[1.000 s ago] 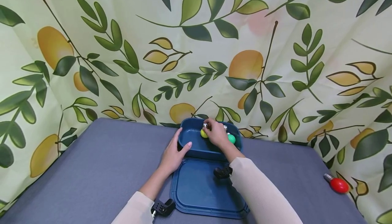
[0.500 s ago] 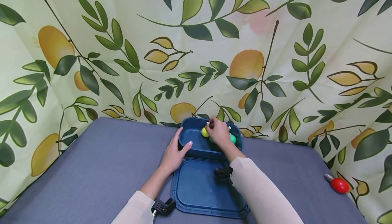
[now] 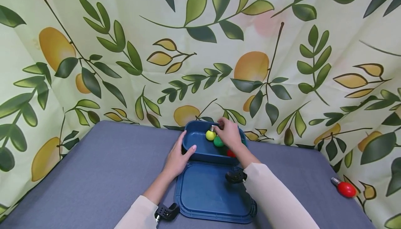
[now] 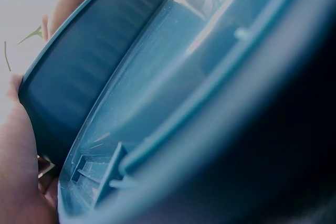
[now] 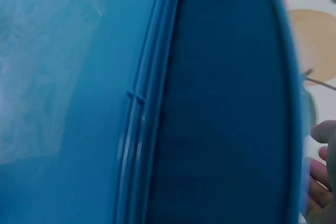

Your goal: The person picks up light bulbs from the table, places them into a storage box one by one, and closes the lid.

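Observation:
A blue plastic storage box (image 3: 195, 145) stands at the back of the table. My left hand (image 3: 176, 157) holds its near left corner, thumb over the near rim and fingers along the left wall. Inside the box, a yellow light bulb (image 3: 210, 135) stands with its metal screw base up, a green bulb (image 3: 218, 141) beside it and part of a red bulb (image 3: 231, 153) near the front wall. Over the right side hovers my right hand (image 3: 231, 135), fingers loosely bent, thumb tip close to the yellow bulb's base, nothing seen in its grasp. It hides part of the contents.
Directly in front of the box lies its blue lid (image 3: 216, 194), its wall and ridged rim filling both wrist views. Another red bulb (image 3: 346, 189) rests near the table's right edge. A leaf-patterned curtain (image 3: 200, 65) hangs right behind the box.
My right hand has let go of the yellow bulb's base and shifted right, uncovering the green and red bulbs. The yellow bulb has ended slightly right. My left hand stays put.

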`<state>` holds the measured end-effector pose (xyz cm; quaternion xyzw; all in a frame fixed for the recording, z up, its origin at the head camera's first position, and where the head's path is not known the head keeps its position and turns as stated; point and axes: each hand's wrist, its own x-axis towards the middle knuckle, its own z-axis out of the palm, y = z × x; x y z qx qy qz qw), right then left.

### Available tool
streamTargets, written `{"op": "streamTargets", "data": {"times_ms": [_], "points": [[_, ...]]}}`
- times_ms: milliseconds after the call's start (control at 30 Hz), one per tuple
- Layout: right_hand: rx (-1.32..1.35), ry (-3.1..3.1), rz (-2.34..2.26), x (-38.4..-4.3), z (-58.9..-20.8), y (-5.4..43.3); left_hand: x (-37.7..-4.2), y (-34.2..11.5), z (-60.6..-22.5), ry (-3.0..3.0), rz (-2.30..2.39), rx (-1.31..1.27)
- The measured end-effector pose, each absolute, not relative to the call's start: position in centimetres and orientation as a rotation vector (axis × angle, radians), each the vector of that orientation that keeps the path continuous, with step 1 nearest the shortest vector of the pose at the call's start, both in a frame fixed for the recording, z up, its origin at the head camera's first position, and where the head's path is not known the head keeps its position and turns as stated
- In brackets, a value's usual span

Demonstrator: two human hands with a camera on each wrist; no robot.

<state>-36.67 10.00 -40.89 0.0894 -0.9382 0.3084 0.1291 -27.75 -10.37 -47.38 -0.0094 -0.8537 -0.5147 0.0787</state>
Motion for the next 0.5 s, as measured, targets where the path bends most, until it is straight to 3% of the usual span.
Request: {"op": "streamTargets", "data": {"times_ms": [500], "points": [[0.301, -2.540, 1.032, -30.8, -37.2, 18.0, -27.9, -10.6, -47.7, -2.556, -1.549, -0.063]]}}
